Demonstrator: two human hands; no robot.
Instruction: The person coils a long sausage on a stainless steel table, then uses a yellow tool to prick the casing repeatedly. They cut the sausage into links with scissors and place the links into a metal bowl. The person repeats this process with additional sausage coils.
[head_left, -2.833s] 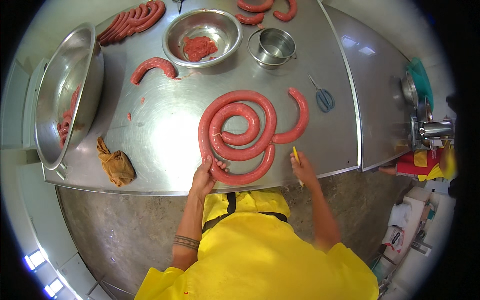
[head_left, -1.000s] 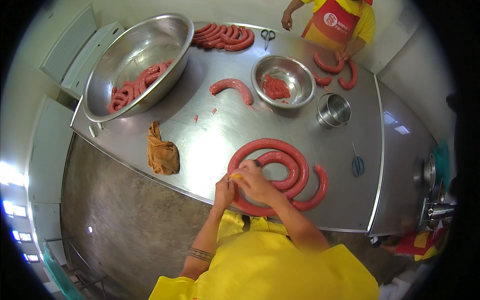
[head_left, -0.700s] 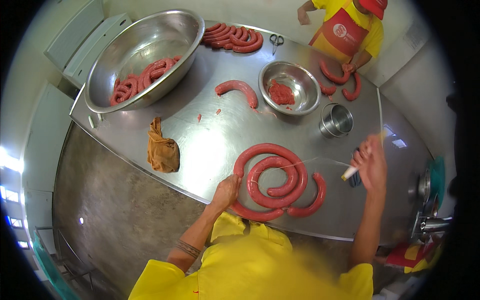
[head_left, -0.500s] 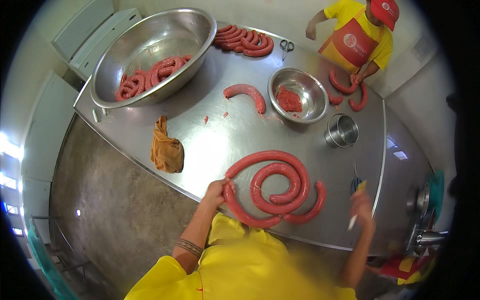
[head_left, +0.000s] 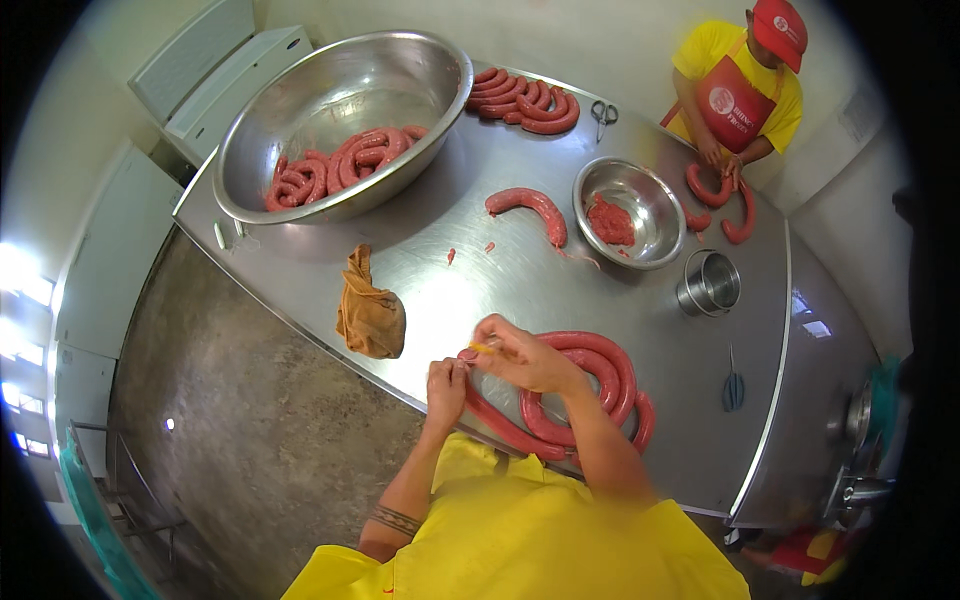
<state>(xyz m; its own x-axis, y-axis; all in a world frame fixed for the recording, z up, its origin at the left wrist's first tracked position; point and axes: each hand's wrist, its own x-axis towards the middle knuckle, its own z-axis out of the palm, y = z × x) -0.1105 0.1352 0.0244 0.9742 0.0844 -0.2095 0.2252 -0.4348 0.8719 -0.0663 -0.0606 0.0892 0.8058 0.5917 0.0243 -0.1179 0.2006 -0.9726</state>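
A long red sausage rope lies coiled on the steel table in front of me. Near the table's front edge, my left hand is closed on the sausage where it narrows at a tied spot. My right hand is closed around a small slim yellow tool, brought right up to that spot beside my left fingers. Most of the tool is hidden by the fingers, so its kind is unclear. My right forearm crosses over the coil and covers part of it.
A large steel basin of sausages, a brown cloth bundle, a bowl with minced meat and a small metal pail stand about. Blue-handled scissors lie at right. Across the table, a co-worker handles sausages.
My right hand has swung from the table's right side over the coil to my left hand, carrying the yellow tool. The co-worker has brought both hands together at the sausages.
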